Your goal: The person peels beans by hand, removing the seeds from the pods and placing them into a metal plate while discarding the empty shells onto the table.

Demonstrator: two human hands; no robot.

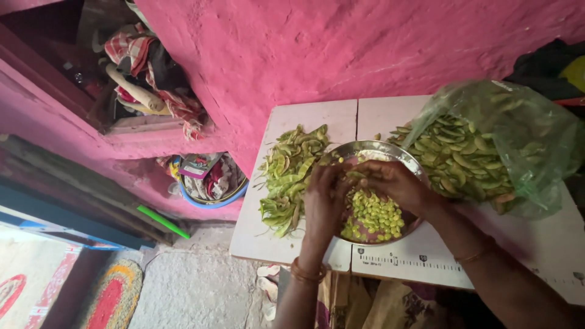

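Both hands meet over a metal bowl [390, 152] on the white tabletop [304, 122]. The left hand [323, 198] and the right hand [393, 183] are close together, fingers pinched on a green bean pod [355, 175]. Shelled beans [375, 216] lie in the bowl. Empty pods [289, 173] are piled to the left, and a plastic bag of pods [481, 152] lies to the right.

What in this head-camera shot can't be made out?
- What the left hand and right hand pinch over the steel bowl: fingers cover it.
- Far side of the bag of pods: cloudy plastic blurs it.
- Bowl floor: hidden under hands and shelled beans.
- Table near right corner: arm covers it.
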